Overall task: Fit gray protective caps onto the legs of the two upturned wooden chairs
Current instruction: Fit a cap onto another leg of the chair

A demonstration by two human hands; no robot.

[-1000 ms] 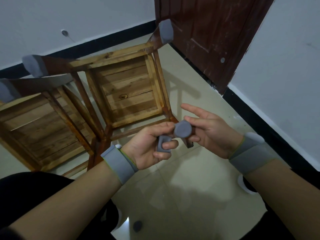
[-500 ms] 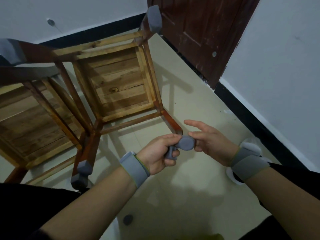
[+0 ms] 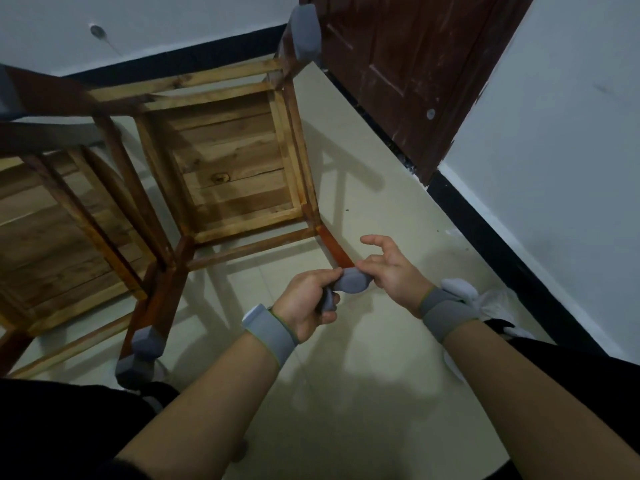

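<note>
Head view (the only one): the gray cap sits btw. both hands, low and centre-right in the frame, right at the near end of the bare chair leg. The left hand has curled fingers and pinches the cap's left edge. A second gray piece shows inside this fist, prob. a spare cap. The right hand pinches the cap's right side, w/ its forefinger stretched out free.

The leg's long axis runs from the seat corner toward the person, so I judge the cap must be pushed along this line, away from the body. The leg tip is hidden behind the cap, so I cannot tell if it is already inside. Both hands are equally near. The far leg cap is already fitted.
</note>
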